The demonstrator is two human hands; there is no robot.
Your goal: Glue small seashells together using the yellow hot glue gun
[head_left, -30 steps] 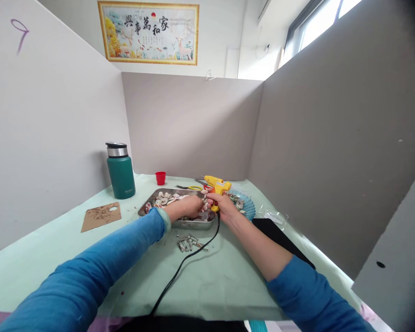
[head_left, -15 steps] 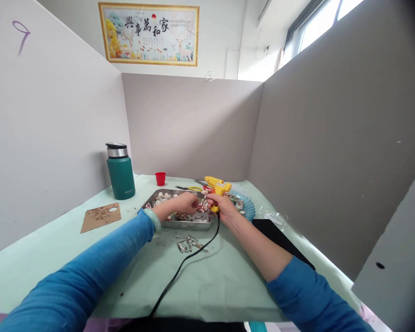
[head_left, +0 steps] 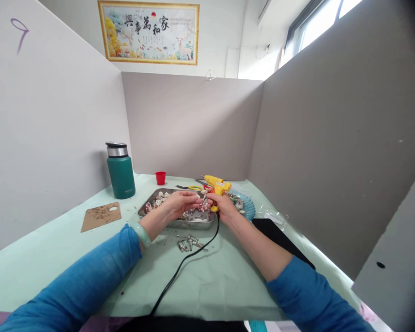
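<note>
My right hand (head_left: 224, 206) is wrapped round the handle of a yellow hot glue gun (head_left: 218, 184), its nozzle pointing away to the left. Over the metal tray (head_left: 193, 225), my left hand (head_left: 182, 203) pinches a small whitish shell (head_left: 197, 197) at its fingertips. Shells (head_left: 159, 199) in white and reddish tones fill the tray, partly hidden by that hand. By my right fingers shows a small pale piece (head_left: 204, 192); whether they hold it is unclear. From the gun, a black cord (head_left: 185, 260) runs down to the front edge.
Several metal clips (head_left: 190, 243) lie before the tray. Behind it are yellow-handled scissors (head_left: 194, 188) and a red cup (head_left: 160, 178). A blue plate (head_left: 249, 206) of small pieces stands at right, near a black pad (head_left: 280, 240). At left are a green bottle (head_left: 121, 175) and stained cardboard (head_left: 98, 217).
My left hand has risen out of the tray and turned, now with a small whitish shell in its fingertips. My right hand and the glue gun have stayed put.
</note>
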